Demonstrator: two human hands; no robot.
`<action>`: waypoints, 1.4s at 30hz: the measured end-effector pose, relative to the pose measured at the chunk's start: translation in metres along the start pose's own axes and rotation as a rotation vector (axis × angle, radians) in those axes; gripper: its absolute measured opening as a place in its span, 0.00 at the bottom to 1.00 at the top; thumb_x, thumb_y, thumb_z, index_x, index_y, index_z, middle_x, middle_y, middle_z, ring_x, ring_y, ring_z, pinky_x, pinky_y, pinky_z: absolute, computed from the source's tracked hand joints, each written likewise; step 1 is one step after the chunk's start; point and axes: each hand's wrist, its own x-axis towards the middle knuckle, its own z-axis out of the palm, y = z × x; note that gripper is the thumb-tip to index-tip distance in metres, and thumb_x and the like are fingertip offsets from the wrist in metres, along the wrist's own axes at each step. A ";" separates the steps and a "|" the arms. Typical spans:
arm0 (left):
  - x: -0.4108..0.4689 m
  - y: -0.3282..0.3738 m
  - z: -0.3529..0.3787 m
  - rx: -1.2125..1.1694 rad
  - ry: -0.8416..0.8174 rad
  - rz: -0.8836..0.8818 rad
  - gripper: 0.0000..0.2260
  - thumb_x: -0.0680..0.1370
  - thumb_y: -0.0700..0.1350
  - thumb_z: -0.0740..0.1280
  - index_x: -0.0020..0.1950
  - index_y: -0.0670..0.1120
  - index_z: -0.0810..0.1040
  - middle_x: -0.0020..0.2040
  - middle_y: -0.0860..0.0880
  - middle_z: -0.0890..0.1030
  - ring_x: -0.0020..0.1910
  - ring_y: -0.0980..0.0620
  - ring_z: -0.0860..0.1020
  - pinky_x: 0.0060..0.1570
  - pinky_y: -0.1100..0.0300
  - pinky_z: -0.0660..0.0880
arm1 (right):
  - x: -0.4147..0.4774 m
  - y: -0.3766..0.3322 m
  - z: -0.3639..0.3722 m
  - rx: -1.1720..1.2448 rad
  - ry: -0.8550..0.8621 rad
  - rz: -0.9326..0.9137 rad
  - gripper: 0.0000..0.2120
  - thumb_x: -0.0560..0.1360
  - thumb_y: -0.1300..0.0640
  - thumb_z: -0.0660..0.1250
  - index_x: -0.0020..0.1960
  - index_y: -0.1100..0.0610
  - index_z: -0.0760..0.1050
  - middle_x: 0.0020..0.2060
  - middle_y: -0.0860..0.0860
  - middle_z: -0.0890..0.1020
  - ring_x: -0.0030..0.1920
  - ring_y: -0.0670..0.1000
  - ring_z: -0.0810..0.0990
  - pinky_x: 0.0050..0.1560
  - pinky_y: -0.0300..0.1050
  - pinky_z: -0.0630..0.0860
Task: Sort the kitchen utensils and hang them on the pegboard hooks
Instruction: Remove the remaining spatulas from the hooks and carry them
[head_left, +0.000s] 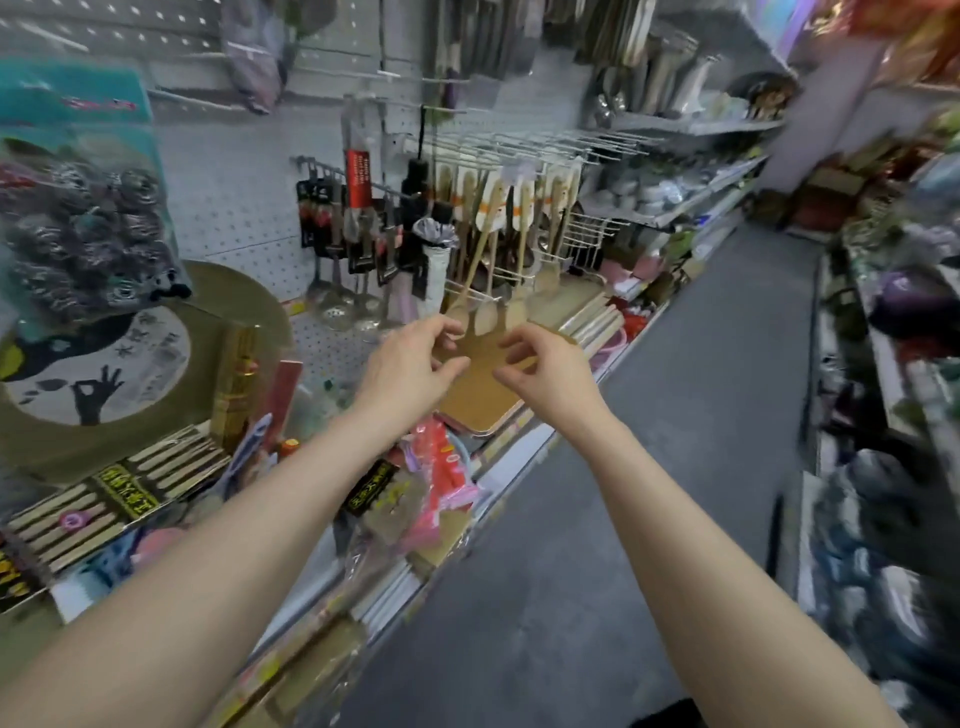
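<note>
Both hands, left (410, 364) and right (545, 374), hover loosely open, ungripping, beneath smooth wooden spoons (470, 291) hanging from pegboard hooks.

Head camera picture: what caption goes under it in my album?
Two hands, left and right, reach for wooden spoons hanging on a shop pegboard.

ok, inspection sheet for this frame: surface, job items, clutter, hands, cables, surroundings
Surface: shelf ledge below the pegboard, crowded with stock.
Job's things: wooden utensils hanging on hooks; metal ladles hanging to their left.
Clutter: chopstick packs, pink packets, cork board, steel scourers.
Grippers: left hand fingers curled at a wooden spoon bowl, grip unclear; right hand fingers curled beside it, nothing visibly held.
Cables: nothing seen.
Surroundings: shop aisle, grey floor, blurred shelving on the right.
</note>
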 end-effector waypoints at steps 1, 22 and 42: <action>0.010 0.009 0.014 -0.019 -0.008 0.016 0.13 0.76 0.47 0.71 0.60 0.52 0.77 0.47 0.57 0.78 0.39 0.59 0.76 0.46 0.56 0.76 | 0.003 0.014 -0.010 -0.002 0.014 0.012 0.15 0.74 0.54 0.73 0.59 0.51 0.78 0.48 0.47 0.82 0.48 0.52 0.81 0.52 0.51 0.78; 0.235 0.080 0.225 -0.139 -0.195 0.172 0.14 0.75 0.48 0.71 0.60 0.54 0.77 0.49 0.56 0.79 0.41 0.55 0.78 0.50 0.51 0.77 | 0.157 0.220 -0.099 -0.068 0.129 0.240 0.12 0.74 0.55 0.72 0.57 0.48 0.78 0.46 0.44 0.80 0.44 0.48 0.79 0.50 0.46 0.76; 0.445 0.116 0.414 -0.171 -0.293 0.176 0.13 0.75 0.50 0.71 0.58 0.56 0.76 0.47 0.58 0.78 0.38 0.58 0.77 0.44 0.56 0.76 | 0.340 0.417 -0.142 -0.035 0.199 0.330 0.13 0.74 0.54 0.72 0.58 0.48 0.78 0.46 0.46 0.81 0.43 0.48 0.78 0.44 0.41 0.73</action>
